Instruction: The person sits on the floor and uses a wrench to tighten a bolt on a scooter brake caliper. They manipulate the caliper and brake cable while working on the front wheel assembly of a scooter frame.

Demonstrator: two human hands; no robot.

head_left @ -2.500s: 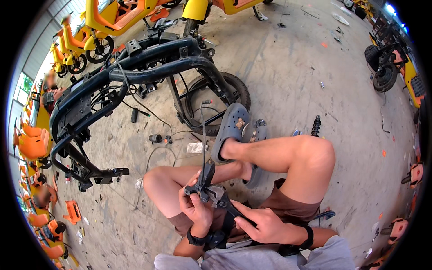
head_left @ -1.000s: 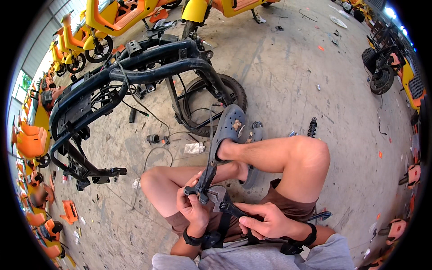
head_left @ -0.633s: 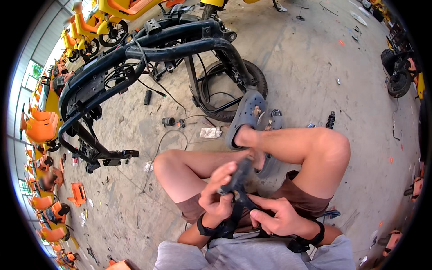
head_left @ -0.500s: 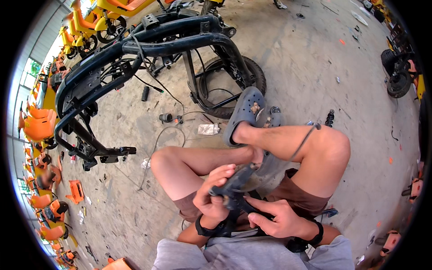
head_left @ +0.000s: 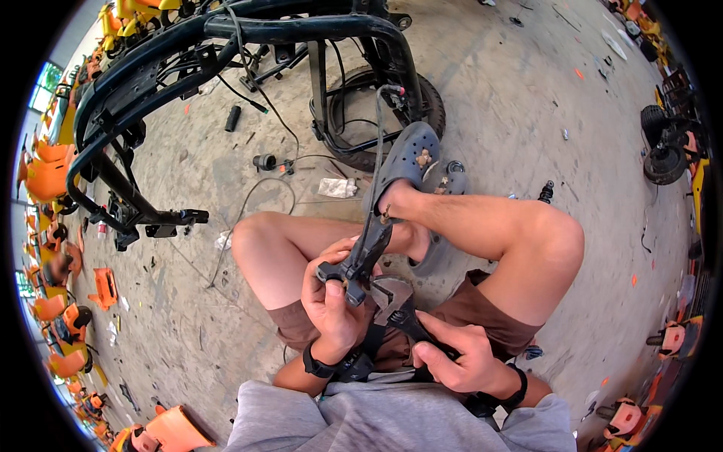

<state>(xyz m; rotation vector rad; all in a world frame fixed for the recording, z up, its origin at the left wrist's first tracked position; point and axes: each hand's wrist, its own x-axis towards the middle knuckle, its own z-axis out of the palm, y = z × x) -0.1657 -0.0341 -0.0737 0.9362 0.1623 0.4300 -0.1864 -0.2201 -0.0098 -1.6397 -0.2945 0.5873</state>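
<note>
Both hands are busy here, up over the lap of a person seated on the concrete floor (head_left: 489, 113)! The left hand (head_left: 331, 301) pinches a black part (head_left: 369, 252), thumb pressed on the near side, fingers curled around behind, its forked end turned to the palm and its long end slanting up and away. The right hand (head_left: 463, 358) is closed around the dark handle of an adjustable wrench (head_left: 403, 315), thumb and forefinger running along it. And look at that wrench head: silver, its mouth open, just beside the part's forked end; whether they touch, I can't tell from here. A grey cable (head_left: 380, 143) climbs from the part, past the grey clog (head_left: 413, 154), up to a red tip in front of the wheel (head_left: 435, 105).

Over toward the floor's far left corner looms a bare black frame (head_left: 301, 29), cables dangling. Between frame and knees, a white packet (head_left: 337, 187) lies near a loop of thin wire (head_left: 292, 197). Out past the other knee, there's a black coil shock absorber (head_left: 546, 192). Orange-and-yellow scooters (head_left: 49, 177) crowd the floor's left edge, with an orange panel (head_left: 104, 288) lying just in from them.
</note>
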